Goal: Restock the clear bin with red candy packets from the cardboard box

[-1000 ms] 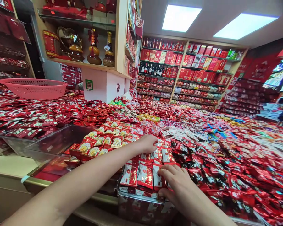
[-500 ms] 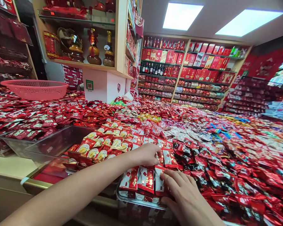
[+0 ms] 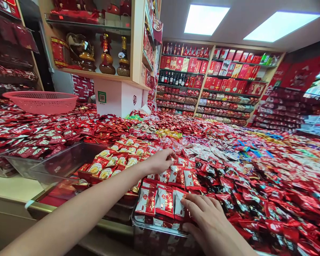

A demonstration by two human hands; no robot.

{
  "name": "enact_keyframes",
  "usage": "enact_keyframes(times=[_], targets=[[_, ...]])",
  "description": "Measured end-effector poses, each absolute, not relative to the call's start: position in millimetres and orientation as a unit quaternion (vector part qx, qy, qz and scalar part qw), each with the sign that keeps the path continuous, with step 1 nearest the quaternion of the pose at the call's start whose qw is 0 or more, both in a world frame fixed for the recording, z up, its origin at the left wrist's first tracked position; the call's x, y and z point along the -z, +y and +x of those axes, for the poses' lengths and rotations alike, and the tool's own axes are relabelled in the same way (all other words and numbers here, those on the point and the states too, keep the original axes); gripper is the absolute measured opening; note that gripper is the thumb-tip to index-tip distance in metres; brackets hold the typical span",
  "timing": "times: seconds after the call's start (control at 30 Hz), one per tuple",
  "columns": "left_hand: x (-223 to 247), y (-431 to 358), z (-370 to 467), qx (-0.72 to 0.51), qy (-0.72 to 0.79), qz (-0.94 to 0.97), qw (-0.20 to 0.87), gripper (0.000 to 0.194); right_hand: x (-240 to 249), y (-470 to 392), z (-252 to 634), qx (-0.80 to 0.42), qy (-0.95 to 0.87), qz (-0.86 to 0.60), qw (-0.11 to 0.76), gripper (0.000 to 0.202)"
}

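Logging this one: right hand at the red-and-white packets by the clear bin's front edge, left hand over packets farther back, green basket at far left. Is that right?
Not quite: the head view shows the basket at far left is pink, not green. The rest stands: right hand at the red-and-white packets, left hand farther back.
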State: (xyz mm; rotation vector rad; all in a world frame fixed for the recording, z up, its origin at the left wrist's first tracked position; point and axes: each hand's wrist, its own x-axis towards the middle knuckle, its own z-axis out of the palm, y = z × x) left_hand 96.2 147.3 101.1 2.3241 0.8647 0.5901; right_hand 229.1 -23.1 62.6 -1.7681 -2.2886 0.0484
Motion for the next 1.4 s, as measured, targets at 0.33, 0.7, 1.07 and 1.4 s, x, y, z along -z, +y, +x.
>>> enact_keyframes(times=[0.33, 0.7, 1.07, 1.4], targets=[[-90.6, 178.5, 109.8, -0.243, 0.365, 0.822, 0.365, 0.021, -108.5, 32.6, 271.2, 0.028, -0.765, -0.633, 0.113, 0.027], [-91.7, 176.5, 117.7, -0.157, 0.353, 0.82, 0.422, 0.033, -97.1, 59.7, 289.0, 0.003, -0.769, -0.635, 0.07, 0.028], [-96.9, 160.1, 104.5, -0.205, 0.361, 0.813, 0.407, 0.038, -87.4, 38.8, 283.3, 0.024, -0.798, -0.593, 0.109, 0.027], [-106.0, 137.8, 107.1, -0.176, 0.385, 0.812, 0.402, 0.03, -88.8, 40.8, 286.8, 0.067, -0.72, -0.686, 0.08, 0.02]])
